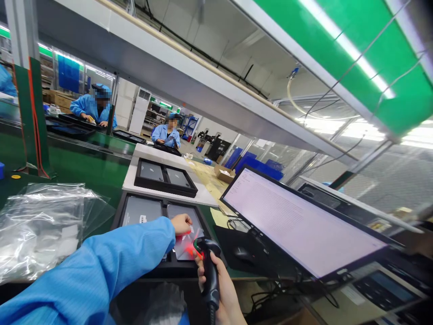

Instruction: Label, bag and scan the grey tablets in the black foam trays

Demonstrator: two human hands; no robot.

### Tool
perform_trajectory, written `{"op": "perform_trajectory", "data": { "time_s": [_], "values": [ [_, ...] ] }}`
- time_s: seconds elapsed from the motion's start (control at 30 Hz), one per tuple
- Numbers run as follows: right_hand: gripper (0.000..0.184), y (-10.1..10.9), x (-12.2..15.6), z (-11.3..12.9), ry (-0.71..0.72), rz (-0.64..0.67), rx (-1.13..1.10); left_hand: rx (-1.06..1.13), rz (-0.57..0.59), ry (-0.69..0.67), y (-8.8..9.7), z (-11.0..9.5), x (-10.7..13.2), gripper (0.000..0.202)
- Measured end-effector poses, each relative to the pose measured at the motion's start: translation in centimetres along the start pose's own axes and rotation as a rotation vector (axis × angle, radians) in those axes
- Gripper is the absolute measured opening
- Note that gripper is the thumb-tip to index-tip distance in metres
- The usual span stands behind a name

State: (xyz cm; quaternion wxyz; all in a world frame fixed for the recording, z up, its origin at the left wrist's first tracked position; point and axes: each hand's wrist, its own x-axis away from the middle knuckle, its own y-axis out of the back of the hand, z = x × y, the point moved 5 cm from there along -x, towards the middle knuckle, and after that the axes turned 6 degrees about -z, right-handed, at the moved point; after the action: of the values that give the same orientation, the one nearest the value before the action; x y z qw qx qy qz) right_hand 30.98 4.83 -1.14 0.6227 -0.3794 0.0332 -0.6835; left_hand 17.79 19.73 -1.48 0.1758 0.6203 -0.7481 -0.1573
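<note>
My right hand (226, 289) is wrapped round the grip of a black barcode scanner (210, 266), a finger near its trigger. Red light from the scanner falls on a flat grey device (184, 257) in the right compartment of a black tray (118, 212). Over that device, my left hand (181, 224) reaches in with its fingers closed, pinching at a shiny clear plastic film (194, 234); the fingertips are partly hidden. In the left compartment lies another grey device (144, 210) bearing a white label, partly covered by my blue sleeve.
A second black tray (165, 178) with two devices lies behind on a white board. Clear plastic bags (43, 230) are piled at left. A monitor (297, 216) and a mouse (243, 253) stand at right. Two co-workers in blue work farther back.
</note>
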Motion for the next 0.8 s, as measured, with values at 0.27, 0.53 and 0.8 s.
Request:
{"op": "perform_trajectory", "data": {
  "time_s": [0.27,0.53,0.8],
  "values": [
    [0.018,-0.4,0.2,0.1,-0.025,-0.099,-0.080,0.002,0.006,0.012,-0.3,0.0,-0.2,0.022],
    [0.031,0.4,-0.7,-0.1,0.027,-0.074,-0.030,0.001,0.005,-0.001,-0.2,0.0,-0.3,0.021],
    [0.029,0.4,-0.7,-0.5,0.026,-0.146,-0.059,0.023,0.003,0.000,-0.3,0.2,-0.3,0.022]
  ]
}}
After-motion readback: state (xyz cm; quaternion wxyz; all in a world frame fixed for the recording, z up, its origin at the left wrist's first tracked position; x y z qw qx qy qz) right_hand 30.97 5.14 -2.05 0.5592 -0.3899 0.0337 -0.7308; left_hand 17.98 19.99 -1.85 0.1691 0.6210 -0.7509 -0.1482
